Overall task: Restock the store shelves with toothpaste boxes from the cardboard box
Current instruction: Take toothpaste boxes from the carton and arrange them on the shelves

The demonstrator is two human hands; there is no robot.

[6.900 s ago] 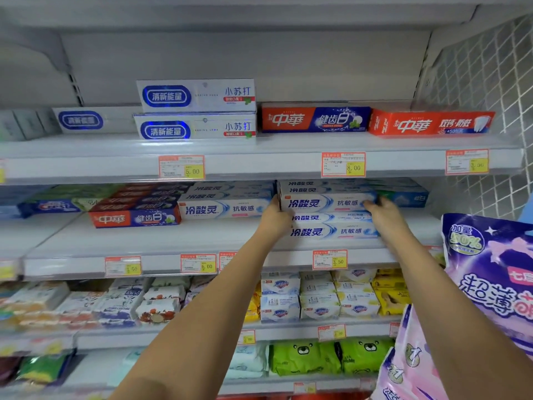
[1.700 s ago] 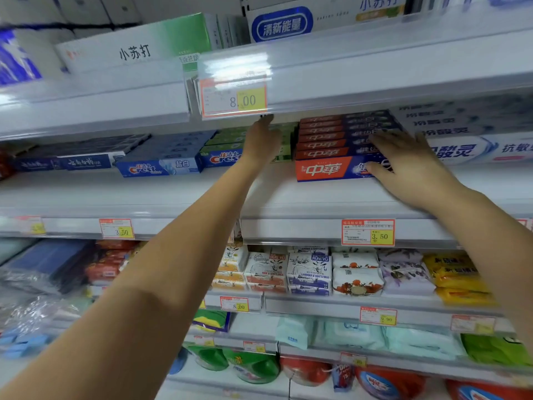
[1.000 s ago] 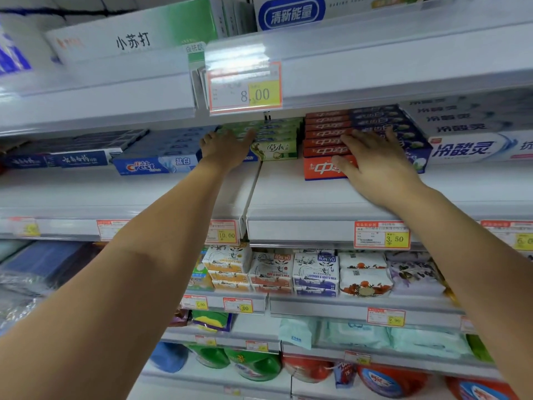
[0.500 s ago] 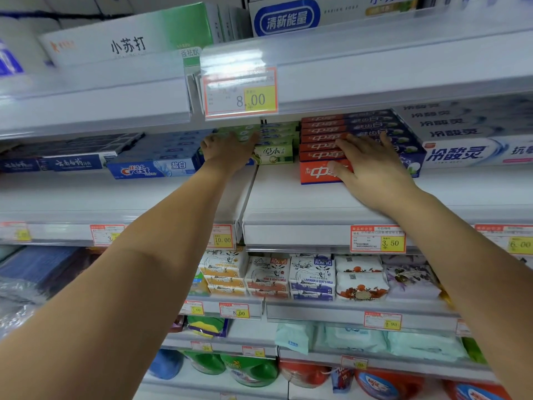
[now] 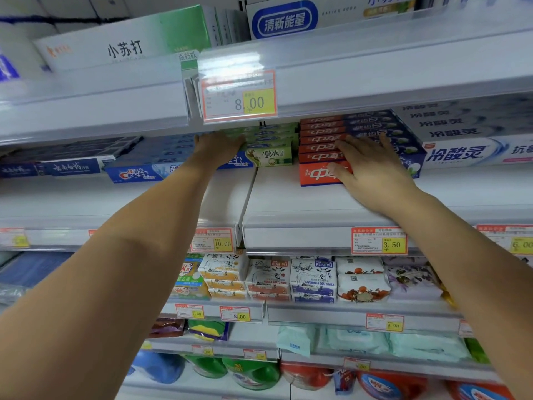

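the right hand (image 5: 372, 171) lies open, fingers spread and straight, palm down on the front of a row of red toothpaste boxes (image 5: 320, 174). the thumb touches the face of the front box, which is long, glossy card, red at one end and dark blue at the other, printed "中华" in white. these boxes sit packed edge to edge on the smooth white middle shelf (image 5: 288, 203), set back from its front lip.

the left hand (image 5: 216, 145) reaches in beside it, flat with fingers stretched out, resting on top of the boxes where a blue crest box (image 5: 138, 173) meets a row of green boxes (image 5: 271, 155) marked "草本". it grips nothing.

right of the red row are white and blue boxes (image 5: 461, 153) reading "冷酸灵". far left are dark blue boxes (image 5: 72, 167) with white script too blurred to read.

on the shelf rail below hang paper price tags, red-edged with yellow panels: 10.00 (image 5: 213, 241) and 3.50 (image 5: 379, 241). above the hands an 8.00 tag (image 5: 239, 95) sits in a shiny clear holder. the top shelf carries a white and green box (image 5: 115, 47) printed "小苏打" and a white one (image 5: 284, 21) with "清新能量" in a blue oval.

below are squat soap packs (image 5: 313, 280), one labelled "run yu, lavender & goat's milk".
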